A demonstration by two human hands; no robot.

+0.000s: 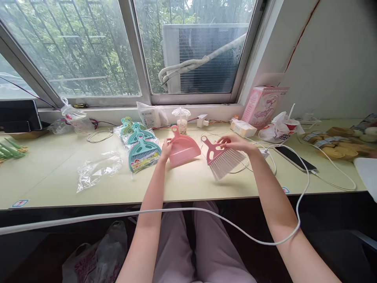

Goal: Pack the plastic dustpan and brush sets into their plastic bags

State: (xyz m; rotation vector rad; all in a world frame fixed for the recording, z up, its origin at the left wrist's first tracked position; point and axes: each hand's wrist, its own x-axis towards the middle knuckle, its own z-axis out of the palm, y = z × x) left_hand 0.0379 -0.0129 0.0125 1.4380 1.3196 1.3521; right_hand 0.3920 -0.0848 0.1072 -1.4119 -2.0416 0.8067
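A pink dustpan stands tilted on the table in front of me, its handle pointing to the window. My left hand is closed on its left edge. To the right, my right hand grips a darker pink hand brush by its upper edge, with the pale bristles hanging down toward me. Dustpan and brush are apart. Left of my left hand lie several packaged dustpan sets, green and teal, in clear wrapping. A crumpled clear plastic bag is farther left.
A lidded drink cup, a tissue pack and a pink box stand along the back. A phone with white cables lies right. A white cable loops across my lap and right arm.
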